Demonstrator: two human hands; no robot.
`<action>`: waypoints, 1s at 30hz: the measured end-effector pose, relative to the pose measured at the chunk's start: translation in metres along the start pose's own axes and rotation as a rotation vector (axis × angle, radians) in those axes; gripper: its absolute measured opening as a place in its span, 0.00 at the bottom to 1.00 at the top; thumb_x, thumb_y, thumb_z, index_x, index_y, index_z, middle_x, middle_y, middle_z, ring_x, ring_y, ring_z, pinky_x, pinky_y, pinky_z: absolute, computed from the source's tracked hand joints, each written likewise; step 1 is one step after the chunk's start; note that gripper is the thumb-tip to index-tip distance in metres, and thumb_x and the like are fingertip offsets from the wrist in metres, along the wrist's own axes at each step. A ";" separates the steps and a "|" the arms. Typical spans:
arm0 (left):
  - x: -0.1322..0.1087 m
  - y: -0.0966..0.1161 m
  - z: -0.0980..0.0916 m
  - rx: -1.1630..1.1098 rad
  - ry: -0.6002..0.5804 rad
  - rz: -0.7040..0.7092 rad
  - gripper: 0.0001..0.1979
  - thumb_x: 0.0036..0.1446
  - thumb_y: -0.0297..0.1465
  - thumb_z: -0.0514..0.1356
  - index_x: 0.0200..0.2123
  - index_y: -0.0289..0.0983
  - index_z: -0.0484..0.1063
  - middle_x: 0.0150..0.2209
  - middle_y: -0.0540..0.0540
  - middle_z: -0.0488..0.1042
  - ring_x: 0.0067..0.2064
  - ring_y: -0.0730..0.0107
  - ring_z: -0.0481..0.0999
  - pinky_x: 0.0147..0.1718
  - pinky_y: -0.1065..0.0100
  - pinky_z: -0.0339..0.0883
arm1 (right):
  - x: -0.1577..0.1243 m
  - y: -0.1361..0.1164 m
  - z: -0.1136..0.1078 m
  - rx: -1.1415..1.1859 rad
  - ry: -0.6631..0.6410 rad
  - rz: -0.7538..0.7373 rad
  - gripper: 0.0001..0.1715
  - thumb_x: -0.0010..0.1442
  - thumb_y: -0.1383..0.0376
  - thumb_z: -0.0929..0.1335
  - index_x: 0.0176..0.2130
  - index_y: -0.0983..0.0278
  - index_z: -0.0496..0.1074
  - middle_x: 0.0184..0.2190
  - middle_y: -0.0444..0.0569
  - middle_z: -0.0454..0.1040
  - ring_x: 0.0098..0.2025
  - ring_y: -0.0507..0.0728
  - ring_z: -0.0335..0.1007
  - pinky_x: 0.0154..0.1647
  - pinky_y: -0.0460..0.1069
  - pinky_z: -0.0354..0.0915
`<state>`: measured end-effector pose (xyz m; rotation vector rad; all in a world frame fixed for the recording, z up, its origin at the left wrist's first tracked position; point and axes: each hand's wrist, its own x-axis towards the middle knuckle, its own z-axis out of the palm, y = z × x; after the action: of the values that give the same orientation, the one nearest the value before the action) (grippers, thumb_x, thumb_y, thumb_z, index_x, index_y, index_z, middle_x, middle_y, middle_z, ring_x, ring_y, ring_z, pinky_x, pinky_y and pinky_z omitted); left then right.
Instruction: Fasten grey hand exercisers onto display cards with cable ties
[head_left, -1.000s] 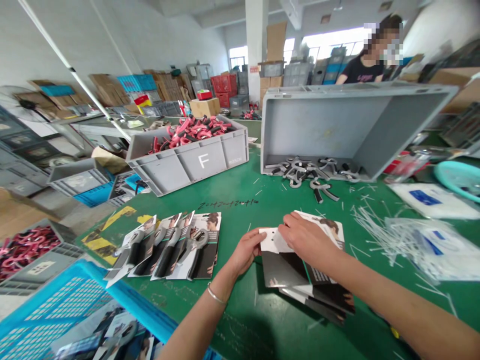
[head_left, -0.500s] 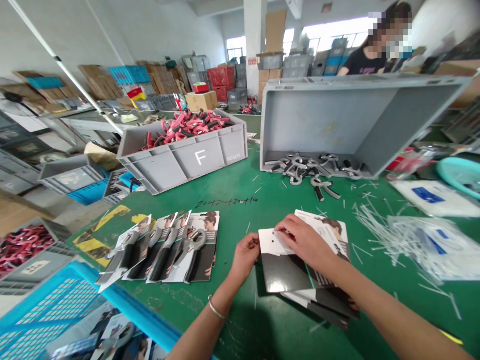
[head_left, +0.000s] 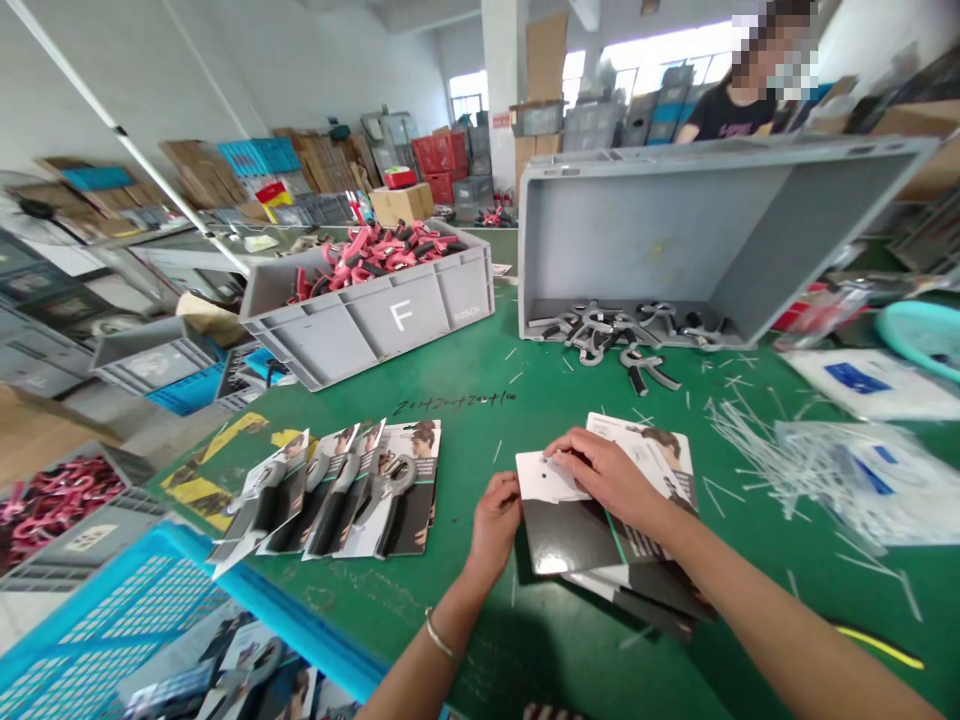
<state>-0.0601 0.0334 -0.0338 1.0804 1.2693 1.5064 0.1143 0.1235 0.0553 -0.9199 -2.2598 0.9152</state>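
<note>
A printed backing card (head_left: 562,535) with small holes in its white top lies on a fanned stack of cards (head_left: 611,430). My left hand (head_left: 495,525), a bangle on its wrist, is closed at the card's left edge, with the thumb and finger pinched there. Across the card's top rests my right hand (head_left: 607,475), closed, its fingertips pressed together beside the holes; what they pinch is hidden. To the left, several cards (head_left: 424,510) lie overlapping, each bearing a grey-and-black clamp-like hand tool (head_left: 394,505).
A grey crate (head_left: 375,325) holds pink-and-black tools; loose grey tools (head_left: 637,365) spill from a tipped crate (head_left: 622,220). White cable ties (head_left: 757,455) and plastic bags (head_left: 847,480) lie right. A blue basket (head_left: 172,560) stands front left. A person (head_left: 727,110) is behind the tipped crate.
The view has shifted slightly. My right fingertips have moved a little left on the card's top, closer to the holes. The left hand stays at the card's edge.
</note>
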 end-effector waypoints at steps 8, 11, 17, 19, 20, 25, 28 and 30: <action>0.014 -0.006 0.023 -0.080 -0.045 -0.039 0.15 0.54 0.31 0.63 0.46 0.37 0.77 0.40 0.45 0.80 0.38 0.64 0.77 0.42 0.65 0.69 | -0.001 0.001 0.002 -0.065 0.003 -0.035 0.07 0.66 0.66 0.65 0.40 0.61 0.74 0.37 0.46 0.73 0.39 0.55 0.69 0.41 0.49 0.60; 0.008 -0.003 0.019 -0.039 -0.040 -0.020 0.15 0.54 0.30 0.64 0.46 0.37 0.77 0.40 0.45 0.79 0.40 0.63 0.76 0.43 0.65 0.69 | -0.002 0.001 0.001 -0.049 0.006 -0.046 0.08 0.67 0.66 0.64 0.41 0.61 0.74 0.38 0.46 0.74 0.40 0.55 0.69 0.42 0.49 0.60; 0.002 -0.002 0.005 0.135 0.038 0.069 0.11 0.55 0.28 0.63 0.43 0.39 0.76 0.51 0.43 0.74 0.52 0.60 0.71 0.49 0.65 0.65 | -0.002 0.000 0.000 -0.048 -0.009 -0.040 0.07 0.67 0.66 0.65 0.40 0.62 0.74 0.38 0.47 0.74 0.41 0.55 0.70 0.43 0.50 0.61; 0.004 -0.001 0.003 0.197 -0.058 0.065 0.13 0.55 0.28 0.62 0.45 0.38 0.76 0.49 0.42 0.76 0.49 0.59 0.73 0.48 0.63 0.66 | -0.002 -0.001 0.000 -0.050 -0.009 -0.037 0.08 0.67 0.66 0.65 0.40 0.62 0.74 0.38 0.47 0.74 0.41 0.56 0.70 0.43 0.50 0.61; 0.004 0.000 0.002 0.212 -0.113 0.056 0.13 0.56 0.28 0.61 0.45 0.38 0.77 0.46 0.42 0.77 0.47 0.59 0.75 0.47 0.63 0.67 | -0.002 -0.001 -0.001 -0.049 -0.008 -0.032 0.08 0.67 0.66 0.65 0.40 0.62 0.74 0.38 0.47 0.74 0.41 0.56 0.70 0.43 0.50 0.61; -0.015 0.010 -0.010 0.234 -0.333 0.071 0.13 0.59 0.26 0.58 0.45 0.39 0.79 0.47 0.43 0.78 0.47 0.59 0.75 0.52 0.60 0.66 | -0.002 -0.002 -0.001 -0.034 -0.009 -0.009 0.09 0.67 0.66 0.64 0.40 0.62 0.75 0.38 0.47 0.75 0.41 0.55 0.70 0.44 0.50 0.61; -0.028 0.014 -0.019 0.306 -0.412 0.118 0.15 0.62 0.26 0.55 0.46 0.40 0.79 0.46 0.43 0.77 0.48 0.60 0.73 0.54 0.60 0.64 | -0.001 0.000 0.000 -0.033 -0.010 -0.019 0.10 0.67 0.66 0.64 0.41 0.62 0.75 0.38 0.47 0.75 0.41 0.55 0.70 0.44 0.50 0.61; -0.028 0.013 -0.019 0.351 -0.327 0.139 0.14 0.62 0.26 0.55 0.44 0.41 0.80 0.43 0.43 0.77 0.46 0.61 0.73 0.51 0.61 0.64 | -0.001 0.000 0.000 -0.038 -0.006 -0.024 0.10 0.67 0.66 0.64 0.41 0.62 0.75 0.38 0.47 0.75 0.41 0.55 0.70 0.43 0.50 0.61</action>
<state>-0.0725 0.0000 -0.0257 1.6000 1.2702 1.1637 0.1150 0.1231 0.0549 -0.9062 -2.2957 0.8687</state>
